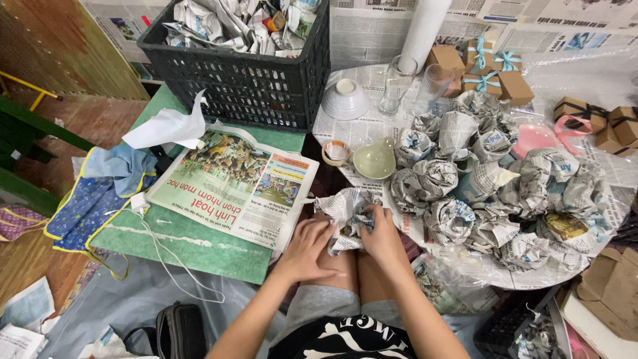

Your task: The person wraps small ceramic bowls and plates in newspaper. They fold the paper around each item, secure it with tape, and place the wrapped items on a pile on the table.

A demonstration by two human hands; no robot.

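My right hand (382,234) grips a crumpled newspaper bundle (345,209) that rests on my knees. Beside it, my left hand (307,251) lies flat on my left knee with the fingers spread, its fingertips touching the bundle's lower edge. What the paper wraps is hidden. A stack of flat newspaper sheets (236,183) lies just left of my hands on a green board (199,242). Many similar newspaper-wrapped bundles (478,179) crowd the round table to the right.
A black plastic crate (246,73) of crumpled paper stands at the back. Near it are a white bowl (344,100), two glasses (397,85), a pale green bowl (375,161), a tape roll (335,153), brown gift boxes (488,73) and a pink plate (535,138).
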